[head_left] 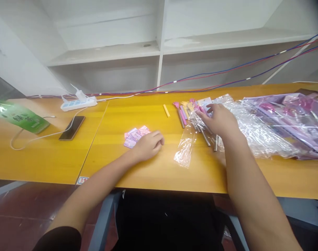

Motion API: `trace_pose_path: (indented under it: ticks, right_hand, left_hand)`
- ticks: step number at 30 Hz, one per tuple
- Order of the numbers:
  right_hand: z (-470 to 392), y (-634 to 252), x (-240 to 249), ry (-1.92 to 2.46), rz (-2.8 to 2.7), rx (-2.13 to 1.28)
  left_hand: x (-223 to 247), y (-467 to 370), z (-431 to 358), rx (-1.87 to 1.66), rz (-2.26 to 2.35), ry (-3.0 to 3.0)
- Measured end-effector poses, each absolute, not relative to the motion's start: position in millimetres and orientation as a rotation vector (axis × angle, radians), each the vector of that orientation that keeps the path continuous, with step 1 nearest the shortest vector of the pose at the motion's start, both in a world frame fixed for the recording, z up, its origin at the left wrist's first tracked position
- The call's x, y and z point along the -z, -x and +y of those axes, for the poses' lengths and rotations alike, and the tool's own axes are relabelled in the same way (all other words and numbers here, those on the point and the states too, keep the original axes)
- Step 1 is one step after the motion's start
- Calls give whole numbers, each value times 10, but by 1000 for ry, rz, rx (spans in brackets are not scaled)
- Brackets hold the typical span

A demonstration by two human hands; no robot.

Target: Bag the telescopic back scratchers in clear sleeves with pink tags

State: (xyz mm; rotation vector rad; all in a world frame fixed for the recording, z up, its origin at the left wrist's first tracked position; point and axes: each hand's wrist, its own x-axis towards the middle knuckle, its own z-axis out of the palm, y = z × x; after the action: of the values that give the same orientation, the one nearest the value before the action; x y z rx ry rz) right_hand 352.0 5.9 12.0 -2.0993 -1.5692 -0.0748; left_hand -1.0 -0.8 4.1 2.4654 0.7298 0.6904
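Note:
My left hand (148,144) rests on the table with its fingers loosely curled and nothing visible in them. Beside it lies a small spread of pink and purple printed cards (134,136), partly behind the wrist. My right hand (221,120) is over a pile of small back scratchers with hand-shaped heads, thumb and forefinger apart. A pink back scratcher (180,115) and a yellow one (185,106) show at the pile's left, metal rods (205,136) at its front. Whether the fingertips touch one is hidden. A clear plastic sleeve (185,148) lies flat between the hands.
Clear plastic bags (258,129) are heaped right of my right hand, against a purple box (302,122) of wrapped items. A yellow stick (166,111) lies behind. Leftward are a phone (72,128), green bottle (20,116) and power strip (79,103). Cables (200,78) run along the shelf.

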Motion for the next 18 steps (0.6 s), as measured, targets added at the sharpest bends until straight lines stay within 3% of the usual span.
trace_pose_path:
  ticks: [11,18]
  right_hand:
    - [43,-3150,30,2254,-1791,256]
    - [107,-3041,-42,1980,-1592,-199]
  left_hand:
    - [-52,49,-27,-660,690,-2508]
    - [-2,47,-26,-621,686,-2496]
